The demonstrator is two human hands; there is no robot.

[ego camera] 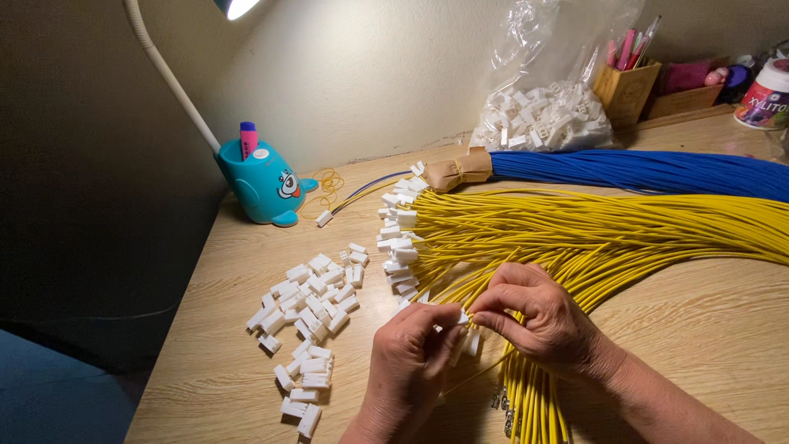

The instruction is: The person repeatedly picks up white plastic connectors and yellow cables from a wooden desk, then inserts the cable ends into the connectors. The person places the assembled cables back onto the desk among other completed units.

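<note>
As we looked down over the wooden tabletop [682, 329], we saw the left hand [408, 362] and the right hand [538, 316] meeting at the near middle, over the near end of a bundle of yellow wires [592, 234]. The fingers [440, 316] of the left hand were pressed together, pinching a small white connector [463, 317]. The fingers [493, 306] of the right hand were pinched too, closing on the same connector from the right; whether they also held a wire end we could not tell.

The yellow wires fanned out from the right edge toward the middle, many of them already ending in white connectors in a row [399, 238] just left of the hands. Beyond them, farther away, lay a bundle of blue wires [641, 171], bound at its left end with brown paper wrap [460, 171].

To the left of the hands a loose heap of white connectors [308, 321] was spread over the tabletop. At the far left stood a teal desk lamp base [261, 185] with its pale neck [164, 70] rising up. At the far right sat a clear plastic bag of white connectors [542, 115] and a wooden pen holder [626, 89].
</note>
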